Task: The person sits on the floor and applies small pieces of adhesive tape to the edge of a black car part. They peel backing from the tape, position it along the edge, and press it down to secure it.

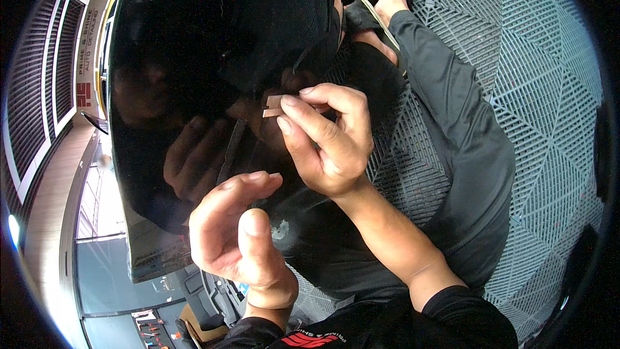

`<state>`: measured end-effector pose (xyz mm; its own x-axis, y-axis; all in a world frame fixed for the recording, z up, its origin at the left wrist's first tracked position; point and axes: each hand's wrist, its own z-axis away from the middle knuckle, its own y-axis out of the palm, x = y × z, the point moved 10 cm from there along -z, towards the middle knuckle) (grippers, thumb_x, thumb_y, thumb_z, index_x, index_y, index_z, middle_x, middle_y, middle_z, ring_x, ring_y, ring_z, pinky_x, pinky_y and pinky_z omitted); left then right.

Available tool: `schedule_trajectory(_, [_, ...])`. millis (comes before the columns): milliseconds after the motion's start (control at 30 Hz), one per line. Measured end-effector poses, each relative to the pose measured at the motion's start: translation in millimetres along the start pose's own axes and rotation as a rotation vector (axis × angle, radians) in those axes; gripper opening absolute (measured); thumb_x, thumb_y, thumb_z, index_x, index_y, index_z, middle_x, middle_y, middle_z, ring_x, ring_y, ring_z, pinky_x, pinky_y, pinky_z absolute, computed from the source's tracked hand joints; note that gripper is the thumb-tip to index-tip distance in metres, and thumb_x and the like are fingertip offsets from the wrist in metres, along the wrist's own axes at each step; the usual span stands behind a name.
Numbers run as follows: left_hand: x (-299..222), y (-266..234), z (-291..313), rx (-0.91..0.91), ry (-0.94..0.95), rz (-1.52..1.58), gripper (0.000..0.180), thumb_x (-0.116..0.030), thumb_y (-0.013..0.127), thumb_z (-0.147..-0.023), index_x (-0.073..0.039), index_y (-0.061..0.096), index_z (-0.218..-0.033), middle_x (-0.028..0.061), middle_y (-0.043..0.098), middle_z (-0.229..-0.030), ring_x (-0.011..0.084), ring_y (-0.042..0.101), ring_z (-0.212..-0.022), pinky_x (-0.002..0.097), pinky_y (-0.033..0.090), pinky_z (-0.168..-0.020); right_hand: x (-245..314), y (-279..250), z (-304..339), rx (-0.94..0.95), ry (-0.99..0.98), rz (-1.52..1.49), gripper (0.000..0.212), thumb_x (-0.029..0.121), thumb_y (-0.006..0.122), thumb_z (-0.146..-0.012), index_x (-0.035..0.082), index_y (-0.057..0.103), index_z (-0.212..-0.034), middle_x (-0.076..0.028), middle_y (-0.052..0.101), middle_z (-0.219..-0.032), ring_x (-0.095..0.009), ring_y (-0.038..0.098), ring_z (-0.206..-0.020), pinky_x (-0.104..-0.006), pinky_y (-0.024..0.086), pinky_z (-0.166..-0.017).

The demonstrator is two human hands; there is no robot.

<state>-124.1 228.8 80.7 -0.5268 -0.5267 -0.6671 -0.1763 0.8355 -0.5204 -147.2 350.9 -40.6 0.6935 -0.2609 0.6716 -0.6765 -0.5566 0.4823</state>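
Note:
My right hand (332, 136) pinches a small, thin, flat piece with a notched end, which looks like a razor blade (274, 102), between thumb and fingertips. It is held up in front of a glossy black car panel (194, 32); whether it touches the panel I cannot tell. Below and to the left, my left hand (236, 236) holds nothing. Its fingers are bent together and its thumb stands apart from them. Both hands mirror dimly in the dark surface. A pale smudge (279, 229) shows just right of my left thumb.
My leg in dark trousers (452, 116) stretches over the grey grated floor tiles (549, 155) to a sandalled foot (392, 3). A slatted wall panel (45, 84) stands far left. Tools hang on a wall (152, 329) at the lower left, near a chair-like object (200, 323).

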Motion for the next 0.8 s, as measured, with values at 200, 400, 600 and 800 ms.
schedule_trajectory(200, [4, -1, 2, 0.016, -0.023, 0.03, 0.038, -0.027, 0.075, -0.094, 0.0, 0.063, -0.118, 0.021, 0.073, -0.101, 0.0282, 0.074, -0.097, 0.0445, 0.064, -0.086, -2, -1, -2, 0.006, 0.025, -0.021, 0.033, -0.003, 0.08, -0.085, 0.003, 0.075, -0.117, -0.013, 0.063, -0.111, -0.02, 0.064, -0.091, -0.0277, 0.056, -0.072])
schedule_trajectory(400, [3, 2, 1, -0.008, 0.028, -0.012, 0.035, -0.024, 0.07, -0.094, 0.005, 0.063, -0.113, 0.0209, 0.071, -0.097, 0.0288, 0.073, -0.085, 0.0381, 0.062, -0.078, -1, -2, -8, 0.002, 0.024, -0.041, 0.031, -0.003, 0.08, -0.085, 0.001, 0.074, -0.115, -0.013, 0.064, -0.111, -0.02, 0.066, -0.089, -0.027, 0.057, -0.071])
schedule_trajectory(600, [10, 1, 4, 0.051, -0.018, 0.036, 0.038, -0.022, 0.072, -0.094, 0.005, 0.061, -0.12, 0.0226, 0.071, -0.107, 0.0307, 0.073, -0.094, 0.0404, 0.059, -0.088, -5, 1, -7, 0.019, 0.013, -0.085, 0.031, -0.007, 0.08, -0.084, -0.002, 0.074, -0.114, -0.014, 0.064, -0.11, -0.021, 0.07, -0.086, -0.0276, 0.061, -0.07])
schedule_trajectory(800, [20, 6, 4, 0.118, -0.029, 0.083, 0.044, -0.016, 0.074, -0.093, 0.004, 0.058, -0.129, 0.0251, 0.067, -0.124, 0.034, 0.067, -0.118, 0.0421, 0.054, -0.103, 4, -3, -16, 0.064, -0.051, 0.001, 0.029, -0.007, 0.08, -0.084, -0.003, 0.074, -0.113, -0.014, 0.064, -0.107, -0.02, 0.072, -0.085, -0.0274, 0.061, -0.07])
